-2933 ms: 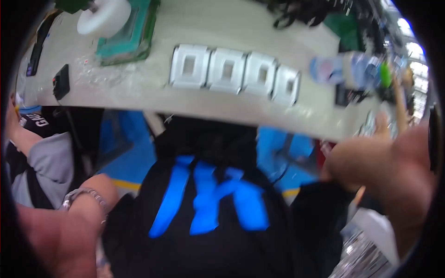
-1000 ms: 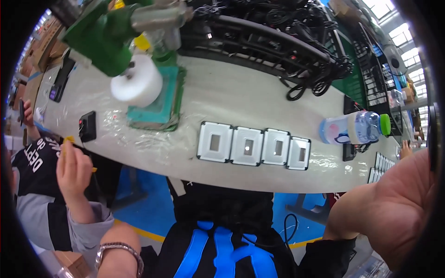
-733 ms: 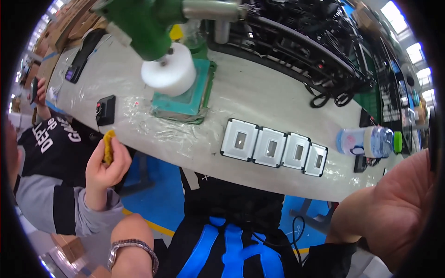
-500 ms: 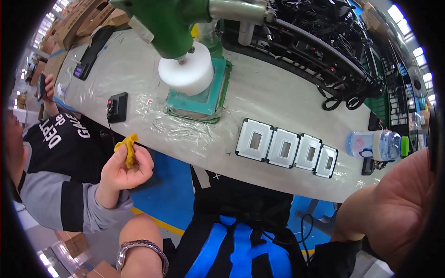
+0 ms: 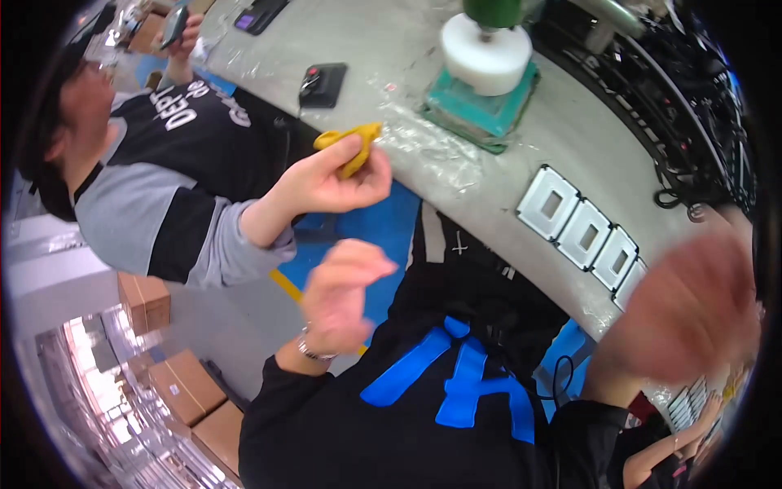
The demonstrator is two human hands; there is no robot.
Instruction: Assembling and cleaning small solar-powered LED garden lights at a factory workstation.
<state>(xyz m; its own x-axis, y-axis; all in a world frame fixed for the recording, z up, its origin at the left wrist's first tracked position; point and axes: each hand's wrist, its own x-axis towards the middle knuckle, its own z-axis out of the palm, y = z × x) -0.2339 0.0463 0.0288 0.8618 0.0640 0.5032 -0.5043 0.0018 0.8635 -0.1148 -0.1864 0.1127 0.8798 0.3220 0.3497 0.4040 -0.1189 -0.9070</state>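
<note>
Left hand of the person at work — silver bracelet round its wrist — hangs beside the pale grey desk, its curved fingers apart from the thumb. Near it, a co-worker's hand pinches a crumpled yellow cloth-like piece close to the desk's edge. I can't tell whether the blurred right hand grips anything; it partly hides the last of four silver-white rectangular plates lying in a row on the desk — well apart from the yellow piece.

White lettering on a co-worker's shirt
</note>
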